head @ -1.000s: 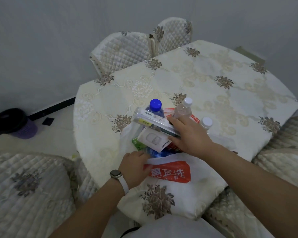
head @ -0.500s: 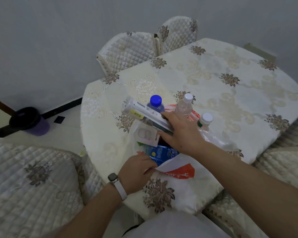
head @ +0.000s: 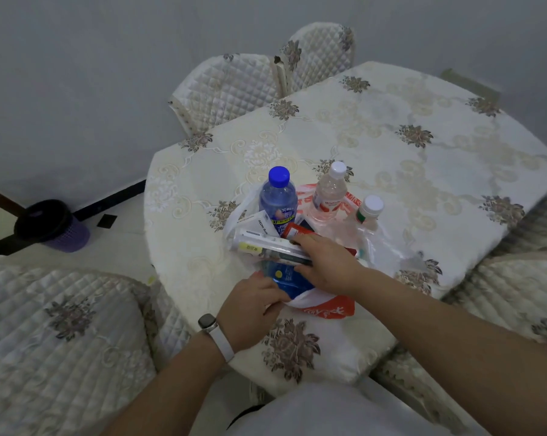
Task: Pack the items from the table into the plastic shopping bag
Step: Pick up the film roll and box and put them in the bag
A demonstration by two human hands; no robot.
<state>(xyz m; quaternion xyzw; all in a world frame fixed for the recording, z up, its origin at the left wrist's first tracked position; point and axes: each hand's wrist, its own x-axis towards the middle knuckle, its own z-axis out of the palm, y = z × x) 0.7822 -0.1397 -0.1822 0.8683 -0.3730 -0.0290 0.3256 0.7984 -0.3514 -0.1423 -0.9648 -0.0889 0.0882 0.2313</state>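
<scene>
A white plastic shopping bag [head: 324, 305] with red print lies open near the table's front edge. My left hand [head: 253, 309] pinches its near rim. My right hand [head: 327, 264] grips a long white box [head: 265, 245] and holds it in the bag's mouth. Standing in the bag are a blue-capped bottle [head: 277, 196], a clear white-capped bottle [head: 329, 191] and a smaller white-capped bottle [head: 370, 210]. A small white box [head: 259, 223], a red packet [head: 292, 231] and a blue packet [head: 286, 276] also lie inside.
The table [head: 407, 152] has a cream floral cloth. Quilted chairs stand at the far side [head: 234, 86], at my left [head: 45, 325] and at my right [head: 517, 278]. A purple bin with a black lid [head: 51, 225] sits on the floor by the wall.
My right hand has pushed the long white box lower into the bag. The small white box has slid in beside the blue-capped bottle. My left hand has pulled the rim nearer.
</scene>
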